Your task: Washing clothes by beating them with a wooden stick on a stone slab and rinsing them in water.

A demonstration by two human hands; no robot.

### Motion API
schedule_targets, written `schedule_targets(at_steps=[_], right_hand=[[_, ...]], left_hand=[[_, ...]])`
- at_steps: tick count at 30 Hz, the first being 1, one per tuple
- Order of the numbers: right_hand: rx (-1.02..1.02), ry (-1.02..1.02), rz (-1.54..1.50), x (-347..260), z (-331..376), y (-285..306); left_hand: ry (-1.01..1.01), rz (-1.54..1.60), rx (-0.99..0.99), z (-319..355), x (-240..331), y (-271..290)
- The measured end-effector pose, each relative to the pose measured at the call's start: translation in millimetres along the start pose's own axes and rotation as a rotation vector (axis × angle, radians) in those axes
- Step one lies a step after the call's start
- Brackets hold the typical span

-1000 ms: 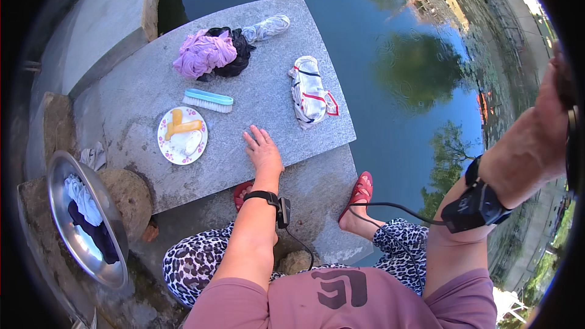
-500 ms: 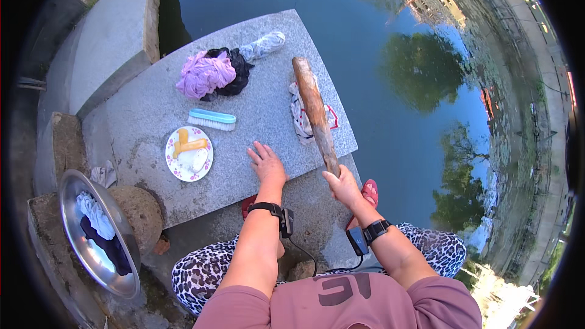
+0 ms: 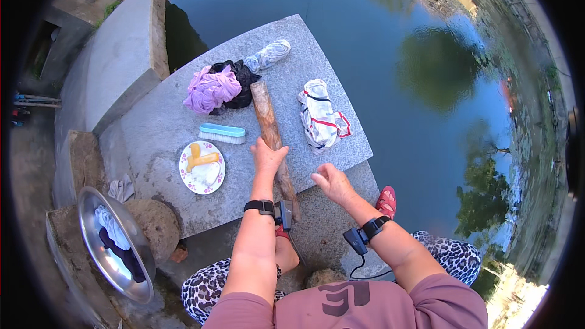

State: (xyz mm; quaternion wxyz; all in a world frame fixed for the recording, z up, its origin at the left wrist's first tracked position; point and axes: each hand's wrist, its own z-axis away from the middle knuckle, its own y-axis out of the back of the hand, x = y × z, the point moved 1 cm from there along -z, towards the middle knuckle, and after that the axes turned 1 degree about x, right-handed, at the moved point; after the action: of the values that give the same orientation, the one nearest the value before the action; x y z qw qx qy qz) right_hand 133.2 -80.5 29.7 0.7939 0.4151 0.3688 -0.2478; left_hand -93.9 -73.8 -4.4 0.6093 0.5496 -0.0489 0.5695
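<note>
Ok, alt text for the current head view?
The left hand grips a wooden stick over a grey stone slab by water; the empty right hand is near a bundled white cloth. Purple cloth, a blue brush and a flowered plate lie to the left.

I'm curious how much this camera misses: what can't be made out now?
In the head view:
Wooden stick: part of its middle, covered by the left hand.
Black bundle: partly hidden under lilac cloth.
Metal basin: its bottom, partly covered by cloths.
Red sandal: partly hidden behind the left forearm.
</note>
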Motion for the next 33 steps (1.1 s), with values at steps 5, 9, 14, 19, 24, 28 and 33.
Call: schedule_targets(at_steps=[5, 9, 14, 19, 24, 28, 33], right_hand=[[0.405, -0.033, 0.223, -11, -88, 42], [0.334, -0.256, 0.296, -35, -117, 31], [0.22, -0.304, 0.145, -9, -139, 25], [0.054, 0.305, 0.449, -15, -129, 74], [-0.035, 0.465, 0.688, -1, -104, 87], [0.001, 0.373, 0.646, 8, -105, 74], [-0.034, 0.006, 0.553, -15, -77, 73]], left_hand=[[-0.105, -0.046, 0.199, -15, -26, 6], [-0.092, -0.245, 0.311, -5, -7, 7], [-0.39, -0.464, 0.52, 7, 36, -2], [-0.729, -0.11, 0.231, -7, 100, -14], [-0.603, -0.354, 0.11, -34, 116, -74], [-0.484, -0.578, 0.069, -23, 100, -94], [-0.476, -0.616, 0.133, 8, 85, -98]])
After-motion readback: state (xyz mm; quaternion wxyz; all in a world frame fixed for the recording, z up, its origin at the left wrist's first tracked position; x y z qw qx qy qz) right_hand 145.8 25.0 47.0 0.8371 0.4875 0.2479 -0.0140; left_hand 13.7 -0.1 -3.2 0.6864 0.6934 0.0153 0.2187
